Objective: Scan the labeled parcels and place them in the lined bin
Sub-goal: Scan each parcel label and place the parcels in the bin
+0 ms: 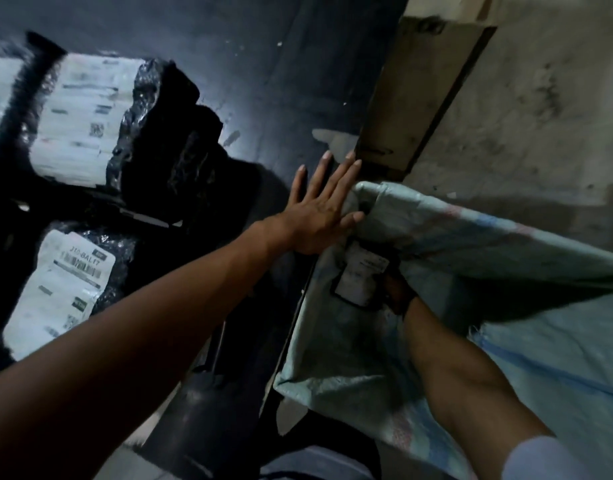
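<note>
Head view: right hand (397,293) apparently grips labeled parcel (360,271) inside lined bin (478,225); left hand (315,216) splayed

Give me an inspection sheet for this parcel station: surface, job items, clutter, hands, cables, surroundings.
Surface: dark floor, scuffed, with pale specks.
Job's things: two black labeled parcels lie at the left, an upper parcel and a lower parcel. A third parcel is inside the lined bin, label up. No scanner seen.
Clutter: pale scrap on the floor beyond the bin's corner.
Hands: left hand open, fingers straight, at the bin's corner, contact unclear. Right hand is inside the bin, dim, and appears to grip the third parcel.
Cables: nothing seen.
Surroundings: cardboard sheet against a stained wall.
</note>
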Tool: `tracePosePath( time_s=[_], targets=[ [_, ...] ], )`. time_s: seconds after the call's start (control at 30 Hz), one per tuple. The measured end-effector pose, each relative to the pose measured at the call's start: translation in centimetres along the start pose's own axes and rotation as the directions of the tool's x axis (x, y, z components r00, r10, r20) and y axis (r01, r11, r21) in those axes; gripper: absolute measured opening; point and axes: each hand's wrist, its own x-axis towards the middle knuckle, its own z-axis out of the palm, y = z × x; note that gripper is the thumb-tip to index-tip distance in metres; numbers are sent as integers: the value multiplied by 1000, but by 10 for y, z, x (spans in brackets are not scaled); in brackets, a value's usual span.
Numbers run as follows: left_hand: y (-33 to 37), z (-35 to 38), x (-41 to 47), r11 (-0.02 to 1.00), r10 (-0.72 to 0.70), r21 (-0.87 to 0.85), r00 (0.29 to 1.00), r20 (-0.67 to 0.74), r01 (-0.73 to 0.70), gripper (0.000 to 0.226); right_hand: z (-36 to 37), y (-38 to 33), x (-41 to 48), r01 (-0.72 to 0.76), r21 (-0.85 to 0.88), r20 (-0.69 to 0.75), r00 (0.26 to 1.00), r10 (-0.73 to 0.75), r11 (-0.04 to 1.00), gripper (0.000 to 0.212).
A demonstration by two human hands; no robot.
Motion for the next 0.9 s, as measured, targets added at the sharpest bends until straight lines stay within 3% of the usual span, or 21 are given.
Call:
tracePosePath(
  time_s=[0.07, 0.13, 0.3, 0.43, 0.53, 0.6, 0.7, 0.83, 0.9],
  targets=[
    [-1, -2, 0, 1000, -4, 5, 1000, 5, 4, 76, 8, -25, -35, -95, -22, 35, 995, 96, 995, 20],
    [2, -2, -2, 1000, -10, 17, 1000, 5, 10, 76, 11, -48, -58, -75, -85, 14, 997, 76, 994, 22],
    [9, -3, -15, 998, -6, 62, 999, -53, 9, 77, 17, -83, -97, 130, -407, -99, 978, -186, 904, 51],
    [20, -25, -27, 990, 10, 137, 996, 93, -23, 77, 42, -117, -168, 322, -531, -27, 918, -395, 784, 28],
    [26, -52, -59, 964, 100, 228, 982, 160, -135, 70, 64, -136, -217, 385, -588, -61, 856, -514, 712, 21],
    [23, -72, -97, 949, 189, 243, 979, 75, -202, 57, 79, -145, -245, 399, -618, -97, 817, -569, 678, 29],
    [-1, -101, -166, 958, 259, 173, 948, -186, -228, 36, 114, -151, -288, 448, -611, -196, 713, -673, 653, 29],
    [-57, -124, -245, 969, 246, 127, 816, -524, -211, 22, 178, -153, -331, 486, -657, -306, 527, -793, 577, 24],
    [-91, -127, -273, 984, 176, 75, 797, -578, -163, 20, 218, -149, -350, 494, -684, -305, 476, -825, 538, 24]
  ],
)
